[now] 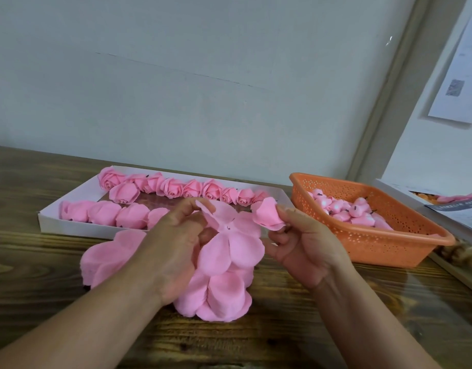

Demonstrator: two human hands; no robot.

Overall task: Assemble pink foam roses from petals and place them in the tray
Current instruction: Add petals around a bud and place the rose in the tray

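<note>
Rosebud (267, 214) pinched in right fingers (285, 213), petal sheet (229, 235) in left fingers (192, 209)

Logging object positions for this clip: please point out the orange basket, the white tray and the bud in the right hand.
orange basket (373, 243): head view, front wall.
white tray (77, 228): head view, front wall.
bud (267, 214): head view, outer petal.

Place: I read it as a small craft workbench.
Surface: my wooden tabletop (283, 328) against a bare wall (176, 75).
Evidence: white tray (69, 227) of finished roses (173, 188); orange basket (389, 246) at the right edge.
</note>
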